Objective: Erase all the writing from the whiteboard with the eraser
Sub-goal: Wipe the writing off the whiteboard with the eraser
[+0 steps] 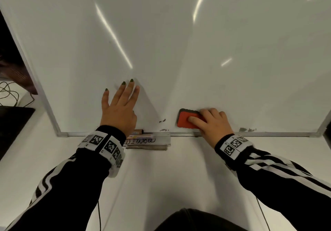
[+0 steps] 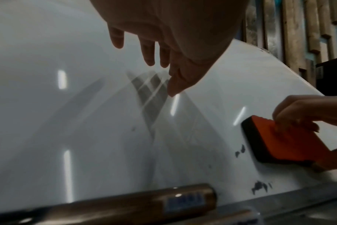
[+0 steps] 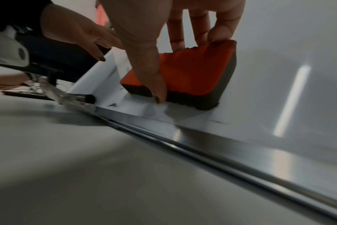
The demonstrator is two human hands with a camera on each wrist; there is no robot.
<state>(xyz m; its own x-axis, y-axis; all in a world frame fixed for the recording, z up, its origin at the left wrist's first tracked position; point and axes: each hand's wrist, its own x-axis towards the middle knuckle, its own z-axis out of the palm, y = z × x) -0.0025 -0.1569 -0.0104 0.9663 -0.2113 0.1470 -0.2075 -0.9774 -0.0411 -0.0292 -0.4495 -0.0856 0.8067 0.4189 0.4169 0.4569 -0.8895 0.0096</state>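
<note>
The whiteboard [image 1: 179, 42] fills most of the head view, framed in metal. My right hand [image 1: 211, 121] grips the orange eraser [image 1: 186, 120] with its dark felt pressed on the board near the bottom edge; thumb and fingers pinch its sides [image 3: 192, 73]. Dark ink smudges [image 1: 162, 120] lie just left of the eraser [image 2: 287, 141], with more smudges [image 1: 247, 129] to its right along the frame. My left hand [image 1: 120, 105] lies flat on the board with fingers straight, left of the eraser.
A marker [image 1: 138, 132] and a small tray [image 1: 148, 141] with writing sit on the bottom rail under my left wrist. A dark object and cables [image 1: 9, 94] lie left of the board. The marker barrel [image 2: 125, 202] fills the left wrist view's bottom.
</note>
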